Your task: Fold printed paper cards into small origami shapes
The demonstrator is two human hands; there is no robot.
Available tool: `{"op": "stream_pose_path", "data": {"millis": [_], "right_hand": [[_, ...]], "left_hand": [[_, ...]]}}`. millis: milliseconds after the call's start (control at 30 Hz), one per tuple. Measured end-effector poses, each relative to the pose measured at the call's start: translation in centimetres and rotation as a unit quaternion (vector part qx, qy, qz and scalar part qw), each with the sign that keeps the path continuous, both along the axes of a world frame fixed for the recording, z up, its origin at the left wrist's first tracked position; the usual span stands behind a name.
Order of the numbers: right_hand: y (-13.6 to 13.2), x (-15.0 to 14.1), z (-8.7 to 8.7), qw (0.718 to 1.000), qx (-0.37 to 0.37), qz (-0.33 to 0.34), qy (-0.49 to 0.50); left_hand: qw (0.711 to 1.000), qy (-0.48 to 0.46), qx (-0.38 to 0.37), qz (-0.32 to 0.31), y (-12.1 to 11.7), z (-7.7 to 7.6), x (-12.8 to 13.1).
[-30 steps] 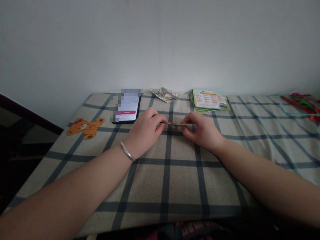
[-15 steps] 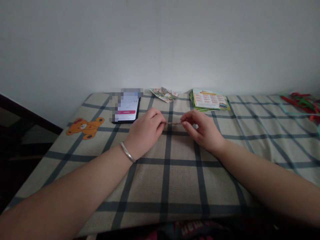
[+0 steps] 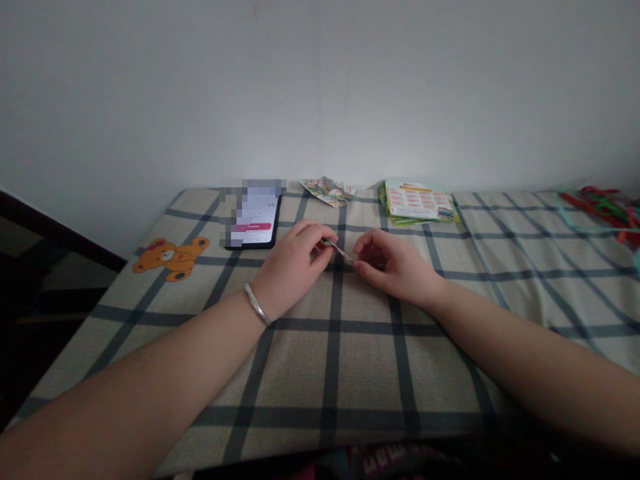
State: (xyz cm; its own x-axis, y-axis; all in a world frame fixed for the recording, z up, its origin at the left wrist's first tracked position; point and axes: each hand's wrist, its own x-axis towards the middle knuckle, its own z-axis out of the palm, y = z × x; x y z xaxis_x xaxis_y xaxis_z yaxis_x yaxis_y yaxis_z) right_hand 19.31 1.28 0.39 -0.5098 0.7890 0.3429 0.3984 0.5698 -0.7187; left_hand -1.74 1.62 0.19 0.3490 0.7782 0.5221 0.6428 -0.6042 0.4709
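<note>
Between my hands, above the checked cloth, is a thin piece of folded paper [image 3: 341,251], seen nearly edge-on and slanting down to the right. My left hand [image 3: 299,257], with a silver bangle at the wrist, is closed and pinches its upper left end between thumb and fingers. At the lower right end, my right hand [image 3: 395,267] has curled fingers and its thumb tip against the paper. The paper's face and its folds cannot be made out from this angle.
Behind my hands lie a phone [image 3: 257,217] with a lit screen, a creased printed paper [image 3: 330,191] and a stack of printed leaflets [image 3: 420,202]. An orange bear figure [image 3: 173,257] is at the left. Red and green items [image 3: 605,207] lie far right, beside the wall [image 3: 320,93].
The folded paper has turned from level to slanting, its right end now lower. My right hand has shifted slightly down and left, and the hands are closer together.
</note>
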Motion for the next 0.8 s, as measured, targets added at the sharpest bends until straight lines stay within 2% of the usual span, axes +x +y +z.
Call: {"op": "stream_pose_path", "data": {"millis": [167,433,800], "right_hand": [[0.25,-0.08,-0.50,0.998,-0.057,0.018,0.025],[0.28,-0.18,-0.48,0.997,-0.062,0.028,0.023],[0.33,-0.27,-0.49,0.997,-0.069,0.025,0.024]], "left_hand": [[0.995,-0.092,-0.047,-0.009,-0.02,-0.59,0.37],[0.988,-0.108,-0.105,-0.026,-0.41,-0.45,0.84],[0.990,-0.096,-0.100,-0.038,-0.48,-0.54,0.82]]}}
